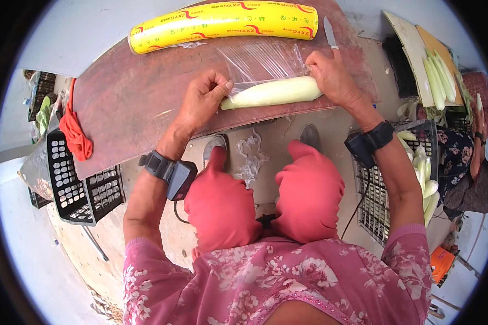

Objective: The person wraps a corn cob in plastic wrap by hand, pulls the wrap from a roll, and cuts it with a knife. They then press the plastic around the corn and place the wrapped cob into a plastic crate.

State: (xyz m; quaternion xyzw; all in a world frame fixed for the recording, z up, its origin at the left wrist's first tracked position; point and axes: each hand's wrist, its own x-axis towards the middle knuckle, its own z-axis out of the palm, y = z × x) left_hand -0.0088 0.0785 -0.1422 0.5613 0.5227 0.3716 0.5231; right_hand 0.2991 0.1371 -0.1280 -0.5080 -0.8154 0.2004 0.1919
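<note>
A pale green, peeled-looking vegetable (271, 93) lies lengthwise near the front edge of the reddish table (130, 103). Clear plastic film (263, 62) stretches from behind it towards a yellow printed wrap roll (225, 24). At the vegetable's left end, my left hand (205, 96) pinches the film's edge between thumb and fingers. My right hand (333, 78) is closed at the right end, with film at its fingertips, touching the vegetable. Beyond my right hand lies a knife (329, 33), its handle partly hidden.
A red cloth (75, 130) hangs at the table's left edge above black crates (65, 179). At right stands a crate (373, 208) of pale vegetables. Long vegetables (439, 78) lie on boards; another person (463, 157) is at far right. Film scraps (249, 157) litter the floor.
</note>
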